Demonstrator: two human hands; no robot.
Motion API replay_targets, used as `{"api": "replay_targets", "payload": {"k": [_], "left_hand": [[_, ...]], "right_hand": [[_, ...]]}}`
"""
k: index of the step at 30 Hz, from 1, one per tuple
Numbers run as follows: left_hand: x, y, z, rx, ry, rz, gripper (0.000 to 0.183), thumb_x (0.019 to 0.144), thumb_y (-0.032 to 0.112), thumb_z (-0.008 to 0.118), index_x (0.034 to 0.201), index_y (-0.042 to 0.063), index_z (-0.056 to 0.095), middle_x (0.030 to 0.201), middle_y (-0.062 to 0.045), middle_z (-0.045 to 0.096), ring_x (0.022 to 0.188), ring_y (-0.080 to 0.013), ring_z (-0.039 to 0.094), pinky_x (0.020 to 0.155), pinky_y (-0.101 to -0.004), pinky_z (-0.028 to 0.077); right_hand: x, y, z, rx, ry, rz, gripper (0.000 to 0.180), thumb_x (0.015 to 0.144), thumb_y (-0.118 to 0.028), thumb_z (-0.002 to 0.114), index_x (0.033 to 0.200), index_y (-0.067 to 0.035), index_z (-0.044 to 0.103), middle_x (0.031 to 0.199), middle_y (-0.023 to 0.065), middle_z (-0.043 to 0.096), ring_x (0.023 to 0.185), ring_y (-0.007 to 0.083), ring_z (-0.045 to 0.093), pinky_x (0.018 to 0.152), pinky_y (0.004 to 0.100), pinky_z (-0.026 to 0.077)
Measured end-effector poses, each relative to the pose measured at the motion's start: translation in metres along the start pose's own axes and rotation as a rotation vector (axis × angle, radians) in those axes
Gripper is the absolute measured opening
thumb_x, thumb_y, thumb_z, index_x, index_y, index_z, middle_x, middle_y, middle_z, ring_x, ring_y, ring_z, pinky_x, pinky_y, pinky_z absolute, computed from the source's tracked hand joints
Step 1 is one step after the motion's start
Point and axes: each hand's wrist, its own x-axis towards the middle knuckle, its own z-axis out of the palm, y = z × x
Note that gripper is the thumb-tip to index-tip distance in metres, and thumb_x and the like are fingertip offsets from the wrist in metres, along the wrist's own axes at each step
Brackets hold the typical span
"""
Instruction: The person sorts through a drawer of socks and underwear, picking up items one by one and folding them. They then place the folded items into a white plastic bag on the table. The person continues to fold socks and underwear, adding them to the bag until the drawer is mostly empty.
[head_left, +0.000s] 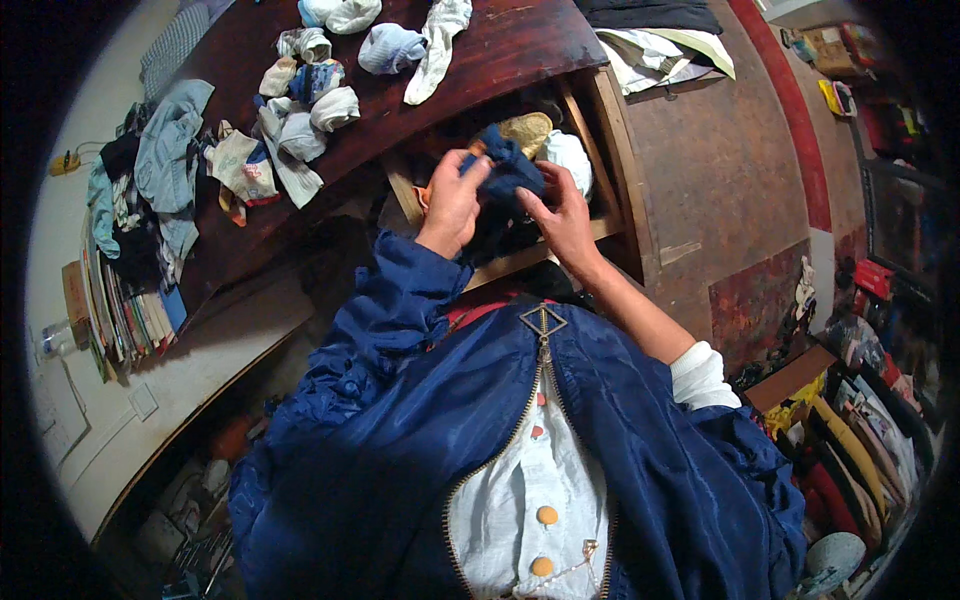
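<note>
My left hand (453, 201) pinches a dark blue piece of cloth (514, 166), perhaps a sock, with an orange part between thumb and fingers. On its other side, my right hand (564, 214) has thumb and fingertips on the same cloth. Both hands are over an open wooden drawer (611, 142). Inside the drawer, behind the cloth, lie a tan-yellow rounded item (527, 129) and a white bundled cloth (570, 159). The drawer's dark lower part is mostly hidden by my hands and the cloth.
Several socks, loose and balled (319, 82), lie on the dark red-brown tabletop (517, 45). Clothes (169, 150) and a row of books (124, 319) sit at its left end. Folded cloths (660, 56) lie at upper right. A box of papers and folders (795, 379) stands lower right.
</note>
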Motion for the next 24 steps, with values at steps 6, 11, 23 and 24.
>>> {"api": "replay_targets", "payload": {"k": [6, 11, 23, 24], "left_hand": [[0.009, -0.008, -0.009, 0.623, -0.038, 0.142, 0.016, 0.084, 0.009, 0.057, 0.097, 0.001, 0.058, 0.086, -0.001, 0.059, 0.078, -0.0087, 0.053, 0.073, -0.0230, 0.044], [0.101, -0.028, -0.015, 0.847, 0.249, 0.177, 0.036, 0.081, 0.024, 0.061, 0.098, -0.007, 0.059, 0.099, -0.013, 0.062, 0.093, -0.0191, 0.057, 0.078, -0.0324, 0.044], [0.141, -0.048, -0.034, 0.166, 0.256, 0.040, 0.028, 0.083, 0.013, 0.053, 0.105, -0.006, 0.054, 0.109, -0.012, 0.055, 0.095, -0.0239, 0.055, 0.083, -0.0352, 0.042], [0.136, -0.051, -0.044, 0.150, 0.264, 0.059, 0.028, 0.084, 0.011, 0.052, 0.105, -0.005, 0.053, 0.109, -0.012, 0.055, 0.095, -0.0239, 0.055, 0.084, -0.0350, 0.042]], "right_hand": [[0.001, -0.001, -0.016, -0.406, -0.310, 0.181, 0.039, 0.076, -0.014, 0.065, 0.110, -0.001, 0.052, 0.102, 0.0159, 0.059, 0.091, 0.0261, 0.059, 0.077, 0.0319, 0.047], [0.009, 0.000, -0.020, -0.535, -0.162, -0.230, 0.034, 0.076, -0.013, 0.061, 0.107, 0.000, 0.053, 0.108, 0.0175, 0.053, 0.100, 0.0342, 0.052, 0.082, 0.0388, 0.044], [0.118, 0.019, -0.008, -0.980, -0.117, -0.149, 0.034, 0.075, -0.005, 0.050, 0.107, -0.013, 0.053, 0.115, 0.0221, 0.046, 0.083, 0.0377, 0.057, 0.070, 0.0454, 0.048], [0.117, 0.026, -0.008, -0.976, -0.121, -0.292, 0.032, 0.075, -0.004, 0.049, 0.106, -0.012, 0.053, 0.113, 0.0218, 0.047, 0.082, 0.0369, 0.058, 0.069, 0.0448, 0.048]]}}
